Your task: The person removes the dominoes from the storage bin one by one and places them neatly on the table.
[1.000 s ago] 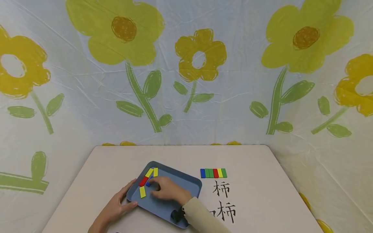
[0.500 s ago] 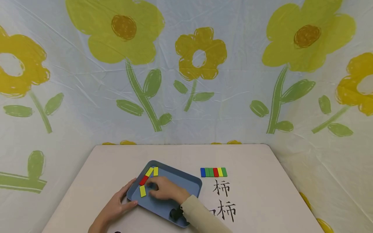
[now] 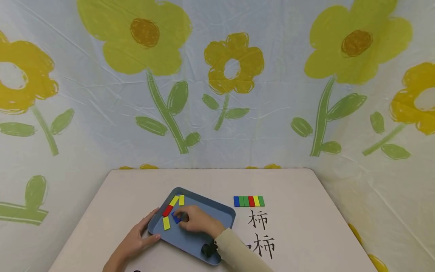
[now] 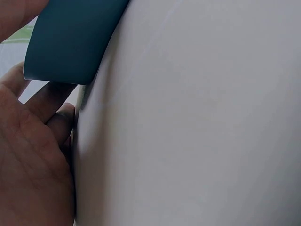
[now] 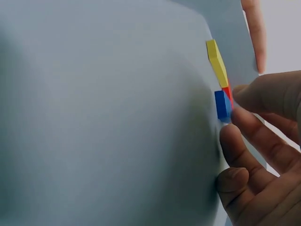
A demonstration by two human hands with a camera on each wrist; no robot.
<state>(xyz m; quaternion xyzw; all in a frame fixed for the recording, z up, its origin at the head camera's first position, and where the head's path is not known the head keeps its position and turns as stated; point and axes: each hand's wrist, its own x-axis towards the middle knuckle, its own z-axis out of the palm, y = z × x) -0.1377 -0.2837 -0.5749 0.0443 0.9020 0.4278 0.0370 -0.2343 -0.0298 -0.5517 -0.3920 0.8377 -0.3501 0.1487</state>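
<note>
A blue-grey tray (image 3: 217,215) lies at an angle on the table. My left hand (image 3: 136,240) holds its left corner, with the thumb on the near side and the fingers along the left side; in the left wrist view the fingers pass behind the tray wall (image 4: 70,42). Over the tray, my right hand (image 3: 198,221) pinches a blue tile (image 5: 222,106) between thumb and forefinger, and its other fingers are bent. Beside that tile lie a red tile (image 3: 167,210) and several yellow tiles (image 3: 166,223).
Right of the tray, a row of coloured tiles (image 3: 251,201) lies side by side: blue, green, red and yellow. Black written characters (image 3: 259,220) are on the table (image 3: 306,226) below it. A flower-printed cloth (image 3: 272,124) encloses the table's back and sides.
My right hand has shifted slightly to the right and nearer, and the blue tile has moved with it, away from the red tile. My left hand stays at the tray's corner.
</note>
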